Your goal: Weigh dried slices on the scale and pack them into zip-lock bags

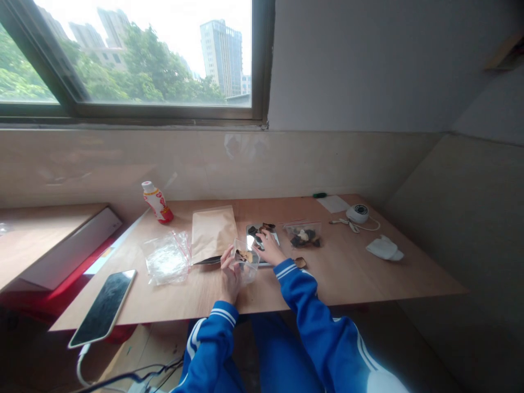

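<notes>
Clear plastic tub (246, 263) sits in the left hand (230, 274), fingers curled around it, mid-table on the wooden table (360, 273); the right hand (268, 247) presses its fingers together on dark pieces (254, 231) on a metal tray (275, 238), just farther away.

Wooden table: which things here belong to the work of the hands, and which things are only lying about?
In use: left hand, holding small clear bag; right hand, on silver tray; resealable bag of dark pieces.
Lying about: red-and-white bottle; smartphone; white dome camera; white cloth.

Bright daylight from the window (135, 54) at upper left blows out the sky; the right hand (268, 246) casts a soft shadow, and the wide lens bends the frame's edges.
</notes>
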The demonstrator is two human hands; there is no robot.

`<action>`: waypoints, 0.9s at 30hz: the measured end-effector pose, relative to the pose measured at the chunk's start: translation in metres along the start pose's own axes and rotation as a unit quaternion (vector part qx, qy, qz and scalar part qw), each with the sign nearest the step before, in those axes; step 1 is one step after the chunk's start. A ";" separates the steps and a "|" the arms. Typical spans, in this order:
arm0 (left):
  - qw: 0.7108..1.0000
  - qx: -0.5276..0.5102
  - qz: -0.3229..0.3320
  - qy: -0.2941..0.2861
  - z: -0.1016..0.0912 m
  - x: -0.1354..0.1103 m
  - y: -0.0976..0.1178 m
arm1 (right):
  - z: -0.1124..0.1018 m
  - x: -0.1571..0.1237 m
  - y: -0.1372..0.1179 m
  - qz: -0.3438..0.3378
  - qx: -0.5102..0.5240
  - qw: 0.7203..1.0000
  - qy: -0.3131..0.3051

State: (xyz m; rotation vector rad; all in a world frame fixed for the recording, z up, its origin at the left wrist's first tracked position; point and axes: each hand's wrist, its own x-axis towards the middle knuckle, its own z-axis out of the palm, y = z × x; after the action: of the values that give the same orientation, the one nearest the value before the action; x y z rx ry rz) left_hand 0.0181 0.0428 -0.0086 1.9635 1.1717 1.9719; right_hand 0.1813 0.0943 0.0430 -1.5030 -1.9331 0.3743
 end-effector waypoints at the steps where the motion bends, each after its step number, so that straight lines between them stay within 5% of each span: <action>1: 1.000 -0.004 -0.004 0.001 0.000 0.000 0.000 | 0.005 -0.001 0.002 -0.005 -0.015 1.000 0.004; 11: 1.000 -0.010 0.016 -0.004 -0.001 0.002 0.000 | -0.004 -0.008 0.002 0.020 0.125 0.989 0.080; 16: 1.000 -0.001 0.008 -0.008 0.000 0.001 0.001 | -0.032 -0.011 -0.019 0.103 0.288 0.947 0.102; 22: 0.999 0.001 0.033 0.007 0.001 0.003 0.000 | -0.078 -0.017 -0.062 0.116 0.487 0.863 -0.064; 27: 0.999 -0.010 0.028 0.011 0.000 0.002 0.001 | -0.077 -0.021 -0.076 0.090 0.513 0.828 -0.207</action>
State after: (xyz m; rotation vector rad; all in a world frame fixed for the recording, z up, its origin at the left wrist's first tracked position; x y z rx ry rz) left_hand 0.0182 0.0430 -0.0065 1.9912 1.1090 2.0287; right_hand 0.1766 0.0390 0.1379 -0.8731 -1.4011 1.6317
